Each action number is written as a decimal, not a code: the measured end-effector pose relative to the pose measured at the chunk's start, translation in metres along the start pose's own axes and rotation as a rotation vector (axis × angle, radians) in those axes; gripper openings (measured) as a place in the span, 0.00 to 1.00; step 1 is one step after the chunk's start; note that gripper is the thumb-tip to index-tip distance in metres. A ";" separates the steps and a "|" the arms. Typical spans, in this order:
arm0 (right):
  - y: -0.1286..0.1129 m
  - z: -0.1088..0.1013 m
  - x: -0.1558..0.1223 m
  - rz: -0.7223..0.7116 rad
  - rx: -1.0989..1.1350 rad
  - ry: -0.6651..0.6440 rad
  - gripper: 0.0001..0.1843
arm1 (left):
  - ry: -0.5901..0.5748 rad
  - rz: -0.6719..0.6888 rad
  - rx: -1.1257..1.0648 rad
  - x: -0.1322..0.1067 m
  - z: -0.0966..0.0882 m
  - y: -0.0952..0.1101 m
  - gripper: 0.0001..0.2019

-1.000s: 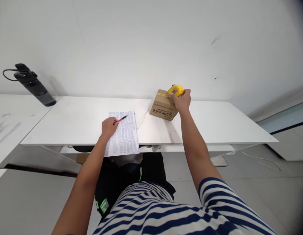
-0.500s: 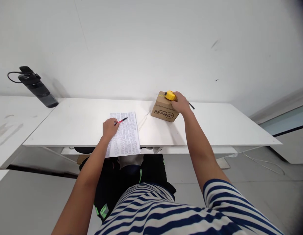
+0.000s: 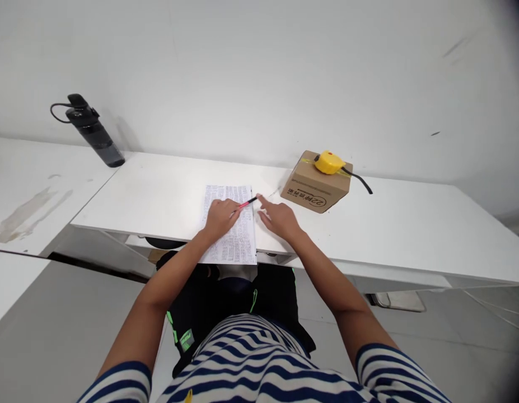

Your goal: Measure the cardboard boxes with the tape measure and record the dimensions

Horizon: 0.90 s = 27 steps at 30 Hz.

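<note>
Over the written sheet of paper [image 3: 233, 246], my left hand [image 3: 221, 217] is closed around a red and black pen [image 3: 247, 202]. The paper's lower edge overhangs the front of the desk. My right hand [image 3: 280, 218] is just right of the paper, forefinger stretched out to the pen's black end and thumb apart from it. Whether that fingertip touches the pen or only comes near is hard to make out. A yellow tape measure [image 3: 328, 163] with a black strap rests on top of a brown cardboard box [image 3: 312, 193], behind and right of my right hand.
A dark water bottle [image 3: 97, 137] stands at the left by the wall. The white desk [image 3: 402, 224] runs along the wall, with a shelf beneath it. A second table surface [image 3: 28, 190] with stains adjoins on the left.
My right hand has let go of the tape measure, leaving it on the box, and has come left to the pen. My left hand with the pen has shifted right over the paper.
</note>
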State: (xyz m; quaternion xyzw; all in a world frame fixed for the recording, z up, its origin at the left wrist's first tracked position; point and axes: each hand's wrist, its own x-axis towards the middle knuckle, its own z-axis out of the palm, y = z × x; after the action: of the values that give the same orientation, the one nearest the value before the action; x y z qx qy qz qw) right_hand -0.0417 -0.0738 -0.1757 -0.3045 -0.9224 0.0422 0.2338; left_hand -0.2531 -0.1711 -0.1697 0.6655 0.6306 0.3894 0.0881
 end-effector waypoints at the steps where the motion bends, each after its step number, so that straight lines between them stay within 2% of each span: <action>1: -0.002 0.003 0.004 -0.006 -0.025 -0.034 0.25 | 0.009 -0.003 -0.093 -0.003 0.007 0.013 0.12; 3: 0.003 0.005 0.011 0.032 -0.060 -0.060 0.21 | -0.004 -0.092 -0.346 -0.008 0.021 0.037 0.14; 5: 0.015 0.002 0.016 0.120 -0.026 -0.007 0.20 | -0.077 -0.249 -0.626 -0.003 0.030 0.053 0.19; 7: 0.025 0.002 0.018 0.203 0.110 0.115 0.25 | -0.130 -0.376 -0.784 0.015 0.036 0.052 0.25; 8: 0.027 0.004 0.018 0.249 0.215 0.184 0.27 | -0.124 -0.406 -0.782 0.028 0.038 0.045 0.28; 9: 0.027 0.008 0.017 0.298 0.337 0.242 0.30 | -0.093 -0.415 -0.708 0.041 0.039 0.035 0.30; 11: 0.021 0.019 0.015 0.352 0.603 0.265 0.33 | -0.051 -0.348 -0.417 0.067 0.045 0.010 0.40; 13: 0.011 0.030 0.012 0.326 0.845 0.196 0.34 | -0.081 -0.276 -0.166 0.085 0.055 -0.014 0.48; 15: 0.002 0.036 0.012 0.261 0.982 0.076 0.34 | -0.133 -0.228 -0.020 0.093 0.067 -0.028 0.51; 17: -0.003 0.036 0.013 0.277 0.982 -0.021 0.34 | -0.169 -0.212 0.077 0.094 0.077 -0.032 0.50; 20: -0.005 0.030 0.018 0.366 0.837 -0.116 0.33 | -0.228 -0.228 0.264 0.094 0.082 -0.030 0.46; 23: -0.005 0.026 0.021 0.427 0.775 -0.139 0.32 | -0.296 -0.238 0.412 0.096 0.080 -0.025 0.43; 27: -0.006 0.027 0.019 0.459 0.769 -0.119 0.33 | -0.297 -0.225 0.463 0.096 0.080 -0.024 0.41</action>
State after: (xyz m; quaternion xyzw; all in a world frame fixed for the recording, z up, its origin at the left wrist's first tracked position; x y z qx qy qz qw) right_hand -0.0710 -0.0660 -0.1907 -0.3892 -0.7602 0.4498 0.2613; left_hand -0.2307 -0.0499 -0.1992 0.6436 0.7526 0.1215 0.0680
